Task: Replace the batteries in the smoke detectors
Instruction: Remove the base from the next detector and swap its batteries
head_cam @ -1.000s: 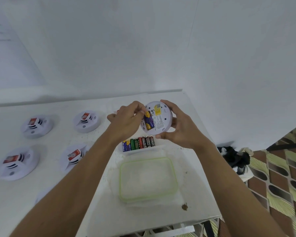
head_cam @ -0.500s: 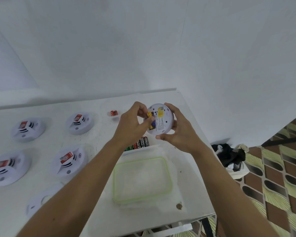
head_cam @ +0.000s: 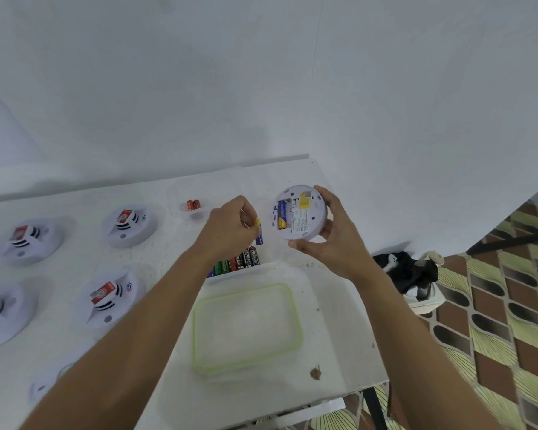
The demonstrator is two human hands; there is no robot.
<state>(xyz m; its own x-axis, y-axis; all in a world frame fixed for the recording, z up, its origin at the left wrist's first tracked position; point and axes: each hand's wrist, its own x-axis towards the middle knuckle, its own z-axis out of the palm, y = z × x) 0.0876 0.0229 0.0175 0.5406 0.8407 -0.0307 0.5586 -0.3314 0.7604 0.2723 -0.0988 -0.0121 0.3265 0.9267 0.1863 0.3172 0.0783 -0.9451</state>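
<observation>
My right hand [head_cam: 333, 243] grips a round white smoke detector [head_cam: 305, 217] above the table, its back turned toward me. One blue and yellow battery [head_cam: 282, 215] sits in its open compartment, with an empty slot beside it. My left hand [head_cam: 230, 228] pinches a second blue and yellow battery [head_cam: 259, 232] just left of the detector, clear of it. Below my hands a row of several batteries [head_cam: 239, 261] lies in a clear tray.
Several white smoke detectors [head_cam: 128, 225] with red tags lie on the left of the white table [head_cam: 339, 336]. Two small red batteries [head_cam: 193, 204] sit in a small cup at the back. A green-rimmed lid [head_cam: 246, 327] lies near the front. The table's right edge drops to a patterned floor.
My left hand has pulled one battery out of the detector's compartment and moved it left, away from the detector. The right hand has kept hold of the detector.
</observation>
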